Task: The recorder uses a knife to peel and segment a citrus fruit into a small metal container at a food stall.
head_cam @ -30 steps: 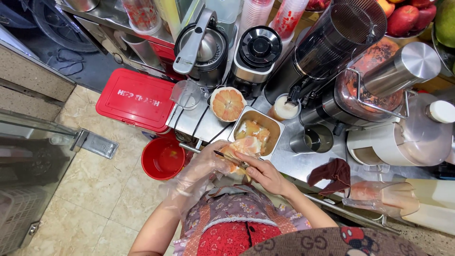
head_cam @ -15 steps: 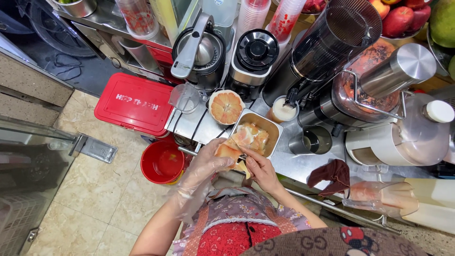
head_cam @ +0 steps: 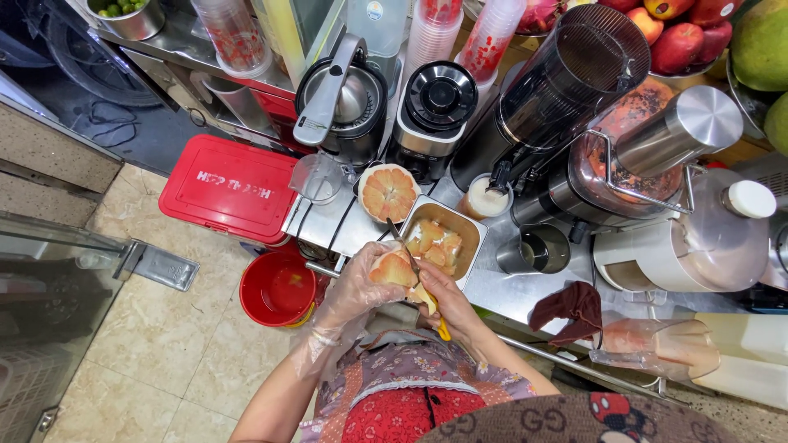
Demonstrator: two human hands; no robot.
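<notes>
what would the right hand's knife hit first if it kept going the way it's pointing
Probably the metal tray of peeled fruit pieces: the knife in the right hand points up-left over its near corner, past the grapefruit piece in the gloved left hand. Depth is unclear.

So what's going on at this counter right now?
A person is cutting up a peeled grapefruit at a juice counter. The gloved left hand holds the fruit while the bare right hand works a yellow-handled knife into it. Cut pieces lie in the metal tray just beyond, and a grapefruit half sits face up beside it.
</notes>
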